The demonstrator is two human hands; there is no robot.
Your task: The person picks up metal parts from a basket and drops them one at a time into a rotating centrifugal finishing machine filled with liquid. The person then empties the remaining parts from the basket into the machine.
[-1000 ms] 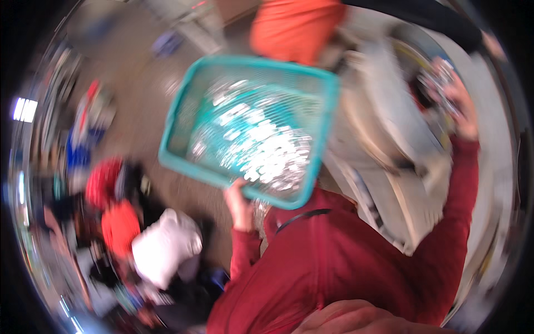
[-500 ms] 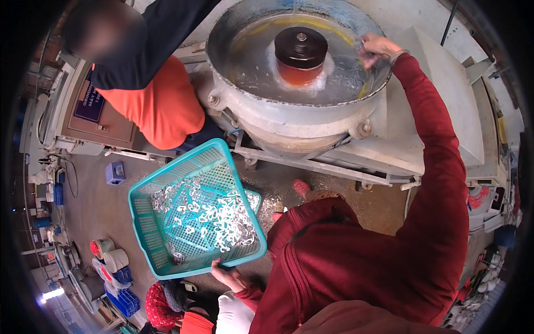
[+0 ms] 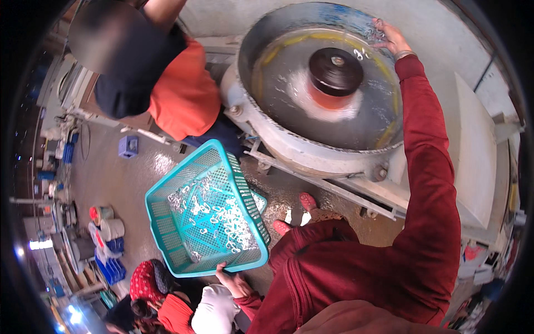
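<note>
My left hand (image 3: 236, 283) grips the near rim of a teal plastic basket (image 3: 260, 260), which is tilted. Small silvery hook-shaped metal pieces (image 3: 236, 229) lie across its mesh bottom, thickest toward the right. Stretched out to the far right, my right hand (image 3: 392, 39) is over the inside of a round metal tub (image 3: 311, 158), near its far wall. Its fingers are apart, with several shiny metal pieces (image 3: 361, 54) loose beside and below them. Murky water fills the tub around a central column with a dark round cap (image 3: 335, 72).
A person in an orange and dark top (image 3: 186, 92) is at the tub's left side. Other people (image 3: 172, 312) sit low behind the basket. A blue plastic stool (image 3: 128, 146), buckets (image 3: 112, 228) and blue crates (image 3: 110, 270) stand on the wet floor at left.
My right hand has moved toward the tub's far wall and its fingers have spread, with metal pieces now loose beside it. The view has shifted; my left hand still grips the basket.
</note>
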